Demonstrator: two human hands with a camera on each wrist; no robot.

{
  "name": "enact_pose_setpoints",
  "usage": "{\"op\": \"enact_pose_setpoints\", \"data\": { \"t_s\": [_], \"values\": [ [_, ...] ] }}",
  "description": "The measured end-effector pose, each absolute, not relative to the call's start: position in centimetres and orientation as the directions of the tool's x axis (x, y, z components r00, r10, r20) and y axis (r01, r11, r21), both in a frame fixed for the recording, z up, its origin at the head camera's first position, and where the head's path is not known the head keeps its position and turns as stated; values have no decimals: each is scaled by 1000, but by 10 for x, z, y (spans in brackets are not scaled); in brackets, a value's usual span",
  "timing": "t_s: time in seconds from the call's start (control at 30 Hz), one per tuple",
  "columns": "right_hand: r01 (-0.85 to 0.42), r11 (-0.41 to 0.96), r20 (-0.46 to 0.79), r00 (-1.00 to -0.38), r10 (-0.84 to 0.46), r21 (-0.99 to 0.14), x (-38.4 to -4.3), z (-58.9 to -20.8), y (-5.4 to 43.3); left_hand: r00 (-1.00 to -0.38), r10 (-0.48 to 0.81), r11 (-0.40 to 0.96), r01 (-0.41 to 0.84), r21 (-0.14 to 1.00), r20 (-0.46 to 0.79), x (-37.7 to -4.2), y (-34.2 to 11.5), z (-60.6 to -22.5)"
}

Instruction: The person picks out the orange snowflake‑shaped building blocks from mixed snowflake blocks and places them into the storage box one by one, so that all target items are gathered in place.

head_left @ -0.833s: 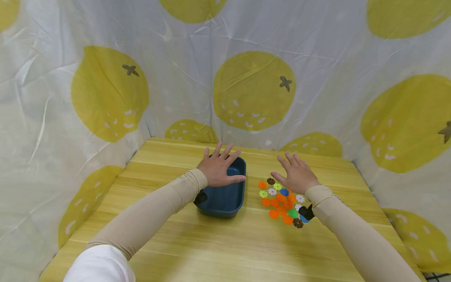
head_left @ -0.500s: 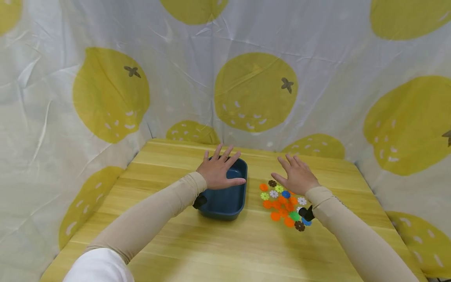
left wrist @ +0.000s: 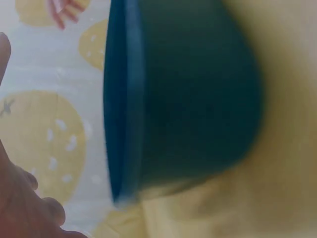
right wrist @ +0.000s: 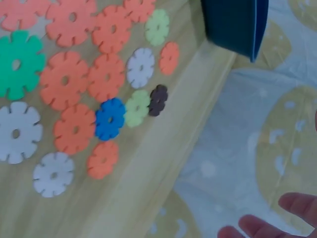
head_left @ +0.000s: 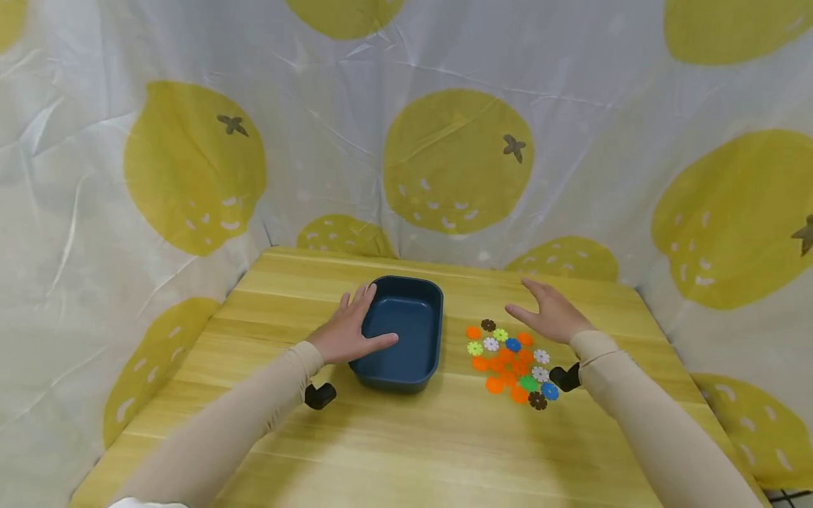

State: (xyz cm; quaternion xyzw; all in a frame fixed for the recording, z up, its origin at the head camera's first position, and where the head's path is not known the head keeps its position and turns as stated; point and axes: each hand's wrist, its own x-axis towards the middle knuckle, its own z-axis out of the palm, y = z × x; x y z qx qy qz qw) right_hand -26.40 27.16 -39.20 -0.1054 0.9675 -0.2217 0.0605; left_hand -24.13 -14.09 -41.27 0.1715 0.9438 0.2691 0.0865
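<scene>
In the head view a dark blue rectangular plastic bin (head_left: pixel 406 339) stands upright on the table with nothing inside it. My left hand (head_left: pixel 348 333) is at the bin's left side, fingers spread and overlapping its left rim; the left wrist view has the bin's outer wall (left wrist: pixel 198 94) close by. Right of the bin, notched flower-shaped plastic discs (head_left: pixel 506 356) lie flat in a loose cluster, many orange, others white, blue, green, yellow-green and brown. My right hand (head_left: pixel 555 315) hovers over the cluster's far right side, fingers straight, thumb apart, holding nothing.
The wooden table (head_left: pixel 406 451) ends at a white curtain (head_left: pixel 330 148) printed with yellow fruit, which closes off the back and both sides. A black wrist camera (head_left: pixel 320 396) sits below the left hand and another black camera (head_left: pixel 565 377) below the right.
My left hand has moved left and toward me, from over the bin to its left side. My right hand has shifted slightly to the right. Bin and discs stay in place.
</scene>
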Motion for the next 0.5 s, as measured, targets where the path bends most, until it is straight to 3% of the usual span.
{"op": "enact_pose_setpoints", "data": {
  "t_s": [0.2,0.5],
  "values": [
    [-96,852,-155,-967,-202,-515,-262,-405,295,-938,310,727,131,674,-153,-223,-161,-445],
    [25,840,-272,-951,-147,-542,-264,-432,318,-945,265,732,67,679,-192,-214,-165,-469]
  ]
}}
